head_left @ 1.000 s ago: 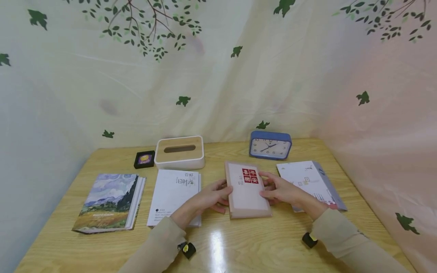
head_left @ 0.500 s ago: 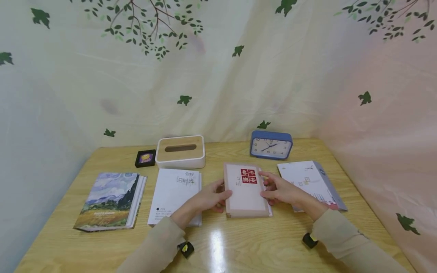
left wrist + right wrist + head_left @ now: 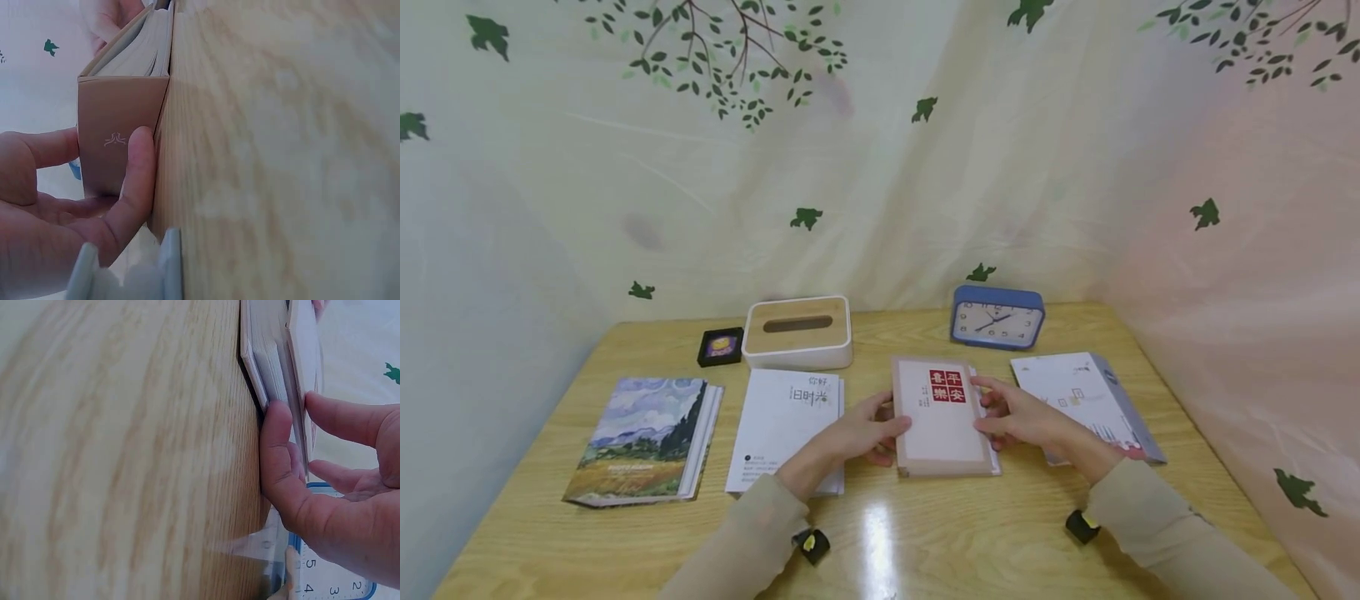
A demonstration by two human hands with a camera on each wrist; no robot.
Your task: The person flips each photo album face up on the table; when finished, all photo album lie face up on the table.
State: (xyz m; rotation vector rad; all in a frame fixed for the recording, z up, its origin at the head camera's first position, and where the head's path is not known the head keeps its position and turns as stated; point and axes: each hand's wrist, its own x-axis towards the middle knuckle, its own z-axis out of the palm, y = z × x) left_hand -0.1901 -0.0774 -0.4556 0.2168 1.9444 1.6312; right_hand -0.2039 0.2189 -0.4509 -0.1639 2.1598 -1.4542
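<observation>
A thick pale-pink hardcover book [image 3: 942, 433] lies on the table in the middle of the head view, a red block of characters on its cover. At its spine [image 3: 115, 119], my left hand [image 3: 861, 429] holds it, thumb at the cover's edge and fingertips against the spine. Opposite, my right hand [image 3: 1018, 417] grips the fore-edge side. The right wrist view shows its thumb on the cover's edge and curled fingers at the pages [image 3: 270, 356]. There, the upper cover stands slightly apart from the pages.
To the left lie a white book [image 3: 782, 425] and a landscape-covered book [image 3: 640, 442]. A tissue box [image 3: 797, 354] and small black frame [image 3: 721, 348] stand behind. At the back right is a blue clock [image 3: 997, 318]; a white-and-grey book [image 3: 1075, 392] lies beside my right forearm.
The pink book has shifted slightly left and lies flatter, with its page edge now showing on the right. Both hands stay at its sides.
</observation>
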